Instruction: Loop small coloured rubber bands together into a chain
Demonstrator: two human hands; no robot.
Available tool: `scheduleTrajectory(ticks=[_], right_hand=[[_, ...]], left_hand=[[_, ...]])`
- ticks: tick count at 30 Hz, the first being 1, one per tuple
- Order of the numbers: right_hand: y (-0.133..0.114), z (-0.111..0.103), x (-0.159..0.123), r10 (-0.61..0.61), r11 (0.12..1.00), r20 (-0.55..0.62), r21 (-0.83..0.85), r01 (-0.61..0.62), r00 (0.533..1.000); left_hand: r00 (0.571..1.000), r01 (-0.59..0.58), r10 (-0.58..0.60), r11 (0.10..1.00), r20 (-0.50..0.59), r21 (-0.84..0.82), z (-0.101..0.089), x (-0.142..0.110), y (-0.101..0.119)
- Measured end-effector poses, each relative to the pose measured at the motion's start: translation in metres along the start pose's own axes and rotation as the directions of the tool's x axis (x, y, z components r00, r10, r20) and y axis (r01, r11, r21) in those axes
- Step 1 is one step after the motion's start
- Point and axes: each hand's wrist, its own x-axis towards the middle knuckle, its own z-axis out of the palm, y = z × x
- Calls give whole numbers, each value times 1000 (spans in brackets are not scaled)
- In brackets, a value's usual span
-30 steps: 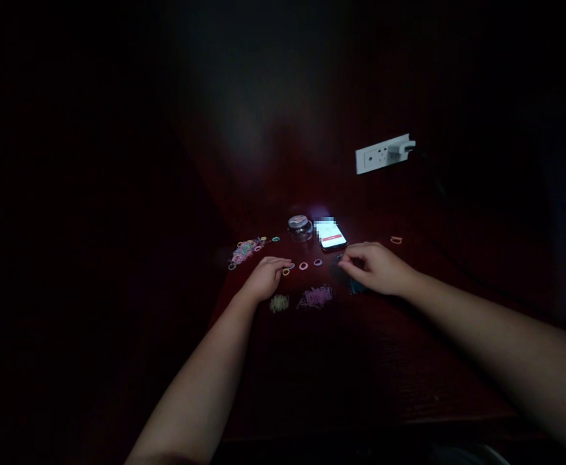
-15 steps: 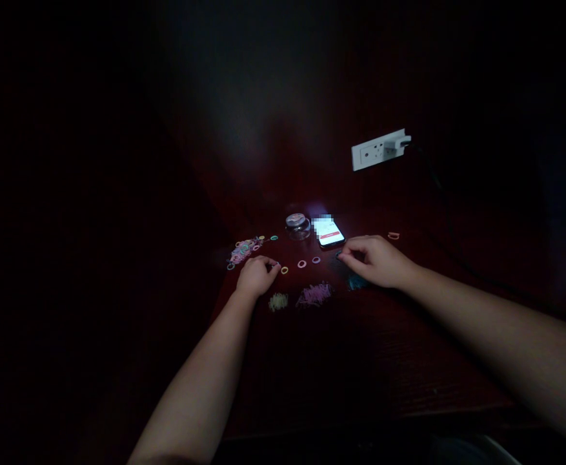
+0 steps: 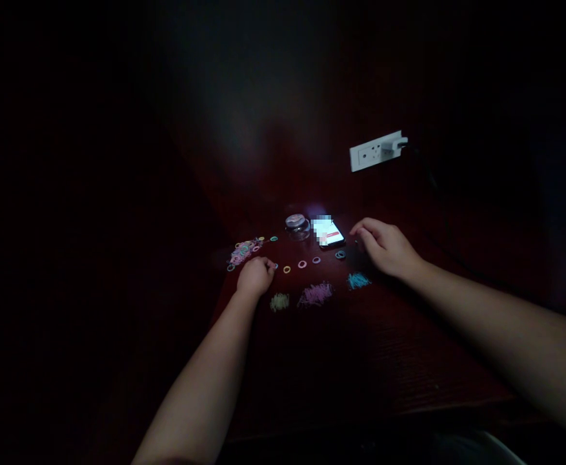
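Head view: left hand (image 3: 256, 276), fingertips bent at a pale-blue band (image 3: 276, 266), grip cannot be told; right hand (image 3: 384, 248), fingers curled, contents cannot be told; yellow (image 3: 287, 272), pink (image 3: 300, 265), purple (image 3: 316, 263) and blue bands (image 3: 339, 255), between both hands' fingers, apparently spaced to keep colours distinct; mixed pile (image 3: 245, 250), beyond left fingers; all small, thin loops, pastel

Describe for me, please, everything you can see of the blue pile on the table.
The blue pile is a loose, low heap of many thin, bright blue pieces, too small to make out singly; their material is unclear. It lies on the dark reddish table, to the right of the purple pile and apart from it. The right hand is close by, but neither hand appears to touch it.
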Motion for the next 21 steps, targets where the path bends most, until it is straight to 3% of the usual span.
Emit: scheduleTrajectory(ticks=[5, 8, 11, 14, 17, 21], right_hand=[[3, 1, 1, 1, 1000, -5, -12, -1, 1000], [-3, 4, -1, -44, 999, 55, -17, 45, 998], [-17, 9, -6, -149, 989, 226, 50, 141, 963], [-31, 15, -12, -276, 961, 326, 83, 263, 904], [-36, 18, -14, -315, 949, 347, 103, 297, 884], [-31, 21, -14, -305, 953, 357, 111, 283, 883]], left_hand=[[999, -4, 4, 1000, -46, -9, -5, -1, 8], [992, -90, 83, 994, -97, -68, -16, -6, 28], [918, -391, 368, 904, -149, -172, -30, -18, 61], [824, -566, 544, 797, -157, -209, -39, -33, 92], [769, -638, 623, 736, -143, -226, -41, -41, 106], [777, -628, 612, 739, -146, -245, -41, -41, 105]])
